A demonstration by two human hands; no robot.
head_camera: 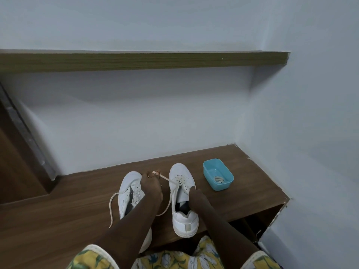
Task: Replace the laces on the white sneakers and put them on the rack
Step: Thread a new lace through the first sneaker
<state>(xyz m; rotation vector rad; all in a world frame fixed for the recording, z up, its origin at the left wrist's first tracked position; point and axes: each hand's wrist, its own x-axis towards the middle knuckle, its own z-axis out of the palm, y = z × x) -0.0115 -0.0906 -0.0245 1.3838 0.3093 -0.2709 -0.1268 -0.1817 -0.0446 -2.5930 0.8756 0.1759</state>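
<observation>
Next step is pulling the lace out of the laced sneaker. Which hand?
Left. The left hand pinches the lace running from the laced sneaker, while the right hand rests on that sneaker's tongue, placed to steady it.

So the two white sneakers are sitting side by side on a brown wooden top (58, 220), toes pointing at the wall. The left hand (150, 188) is pinching a cream lace (165, 178) that's running across to the half-laced right sneaker (182, 220), and the right hand (196, 195) is gripping that shoe at the edge of its opening. The left sneaker (129, 191) is showing bare eyelets, with a loose lace (112, 206) looping off its left side. A blue tub (227, 183) is sitting near the right sneaker, holding a coiled lace (219, 179). A wooden shelf (136, 61) is running along the wall above.
</observation>
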